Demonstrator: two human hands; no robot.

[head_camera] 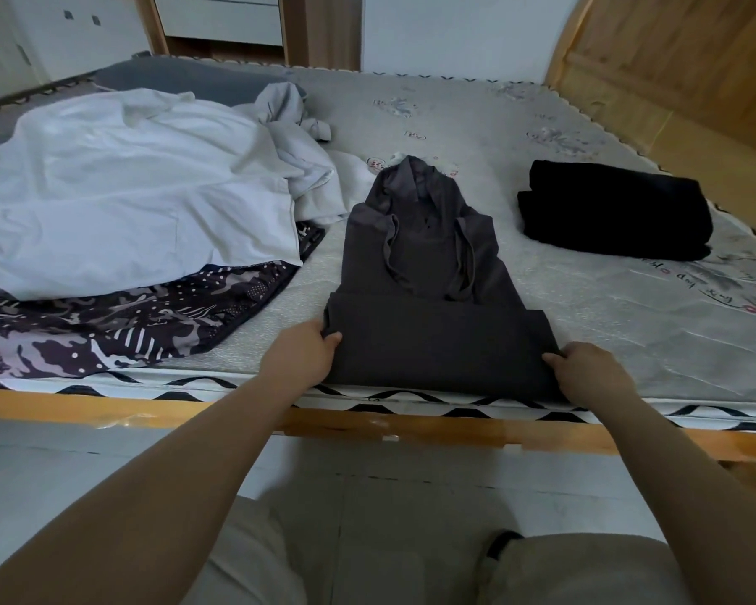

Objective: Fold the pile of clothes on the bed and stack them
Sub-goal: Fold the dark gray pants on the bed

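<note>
Bed (542, 137), dark grey hoodie (433, 272) mid-fold.
Your left hand (306, 355) and right hand (594, 373) pinch its 2 bottom corners; keep them level folding up.

Bedroom with a wooden bed and pale floor

A wooden bed frame (411, 423) runs across the near side, its curved headboard (655, 58) at far right. White cabinets (75, 32) and drawers (219, 15) line the far wall; grey floor tiles (84, 465) lie near, in soft, dim light.
</note>
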